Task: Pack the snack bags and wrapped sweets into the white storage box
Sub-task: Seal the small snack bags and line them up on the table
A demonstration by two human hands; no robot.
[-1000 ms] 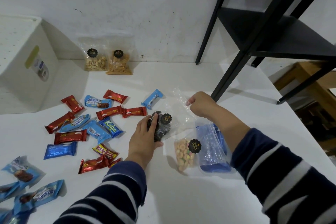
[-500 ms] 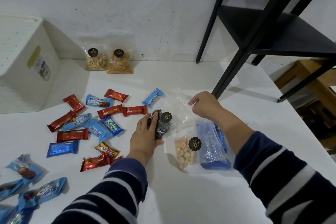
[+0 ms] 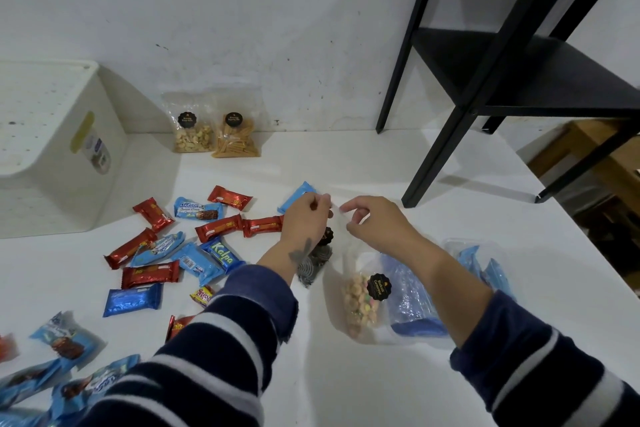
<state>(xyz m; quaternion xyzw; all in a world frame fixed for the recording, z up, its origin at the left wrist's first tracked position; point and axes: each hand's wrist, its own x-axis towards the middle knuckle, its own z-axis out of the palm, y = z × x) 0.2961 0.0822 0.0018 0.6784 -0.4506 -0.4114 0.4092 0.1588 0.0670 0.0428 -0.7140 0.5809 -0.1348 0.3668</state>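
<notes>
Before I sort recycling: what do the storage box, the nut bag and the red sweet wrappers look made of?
Storage box: matte white plastic, probably; dotted moulded surface. Nut bag: clear glossy film; contents show through. Red sweet wrappers: shiny foil-like film, crimped ends.

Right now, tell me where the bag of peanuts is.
In the head view, the bag of peanuts leans against the back wall, left of centre, touching the bag of sticks, right of the white box.

head: single head-worn wide-angle view | faces forward and down | close over white table [image 3: 346,385] | wall [image 3: 242,10] behind | no second view
</notes>
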